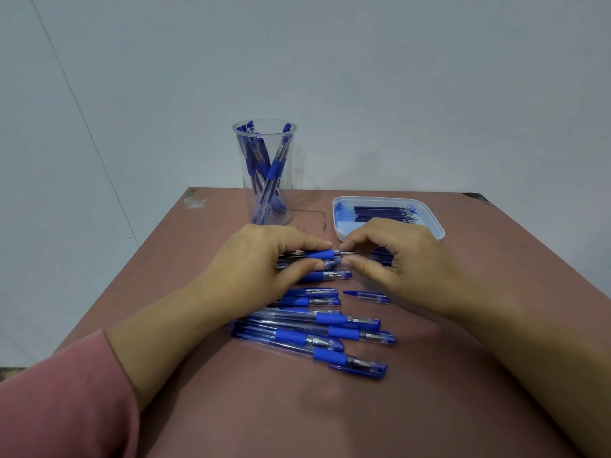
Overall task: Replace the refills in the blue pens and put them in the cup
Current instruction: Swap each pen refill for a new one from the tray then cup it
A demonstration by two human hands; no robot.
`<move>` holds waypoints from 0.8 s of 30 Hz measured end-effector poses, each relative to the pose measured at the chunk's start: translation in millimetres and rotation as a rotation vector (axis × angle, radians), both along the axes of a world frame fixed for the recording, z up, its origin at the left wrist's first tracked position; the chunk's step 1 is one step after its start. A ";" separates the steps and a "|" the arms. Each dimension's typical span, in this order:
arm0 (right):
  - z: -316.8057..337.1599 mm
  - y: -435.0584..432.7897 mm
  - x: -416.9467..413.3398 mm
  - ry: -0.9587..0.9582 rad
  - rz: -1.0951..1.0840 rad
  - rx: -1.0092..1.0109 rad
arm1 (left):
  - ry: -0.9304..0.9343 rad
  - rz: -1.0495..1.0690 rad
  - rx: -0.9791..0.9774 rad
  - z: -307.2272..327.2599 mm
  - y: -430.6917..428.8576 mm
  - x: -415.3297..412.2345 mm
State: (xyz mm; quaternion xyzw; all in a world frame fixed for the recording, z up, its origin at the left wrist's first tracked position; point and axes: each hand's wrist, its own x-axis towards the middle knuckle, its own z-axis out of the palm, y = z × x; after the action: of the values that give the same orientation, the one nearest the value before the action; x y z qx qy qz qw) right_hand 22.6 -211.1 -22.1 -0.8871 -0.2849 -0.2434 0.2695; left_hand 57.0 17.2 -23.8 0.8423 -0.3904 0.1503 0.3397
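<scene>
Gripping a blue pen (319, 253) by its rubber sleeve in the curled left hand (261, 256), low over the brown table (297, 418), with the clear cup (264, 173) of pens standing behind and a row of capped pens (330, 318) lying nearer the body. Pinching that pen's metal tip between thumb and forefinger of the right hand (396, 256), with a loose cap (372, 297) lying just in front and the white tray (344, 214) of refills (380, 213) sitting behind
</scene>
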 end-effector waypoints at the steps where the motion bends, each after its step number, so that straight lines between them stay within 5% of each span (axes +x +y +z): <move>1: -0.1 0.0 0.4 0.005 -0.006 -0.004 | -0.002 0.000 0.007 0.1 0.0 0.0; 24: 2.4 0.0 -1.8 0.022 0.021 0.010 | -0.006 -0.007 0.005 0.2 0.2 -0.3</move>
State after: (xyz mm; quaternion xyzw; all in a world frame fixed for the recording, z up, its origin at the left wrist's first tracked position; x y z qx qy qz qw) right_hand 20.8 -211.1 -19.8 -0.8854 -0.2900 -0.2323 0.2794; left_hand 56.7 17.4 -23.6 0.8414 -0.3947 0.1506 0.3370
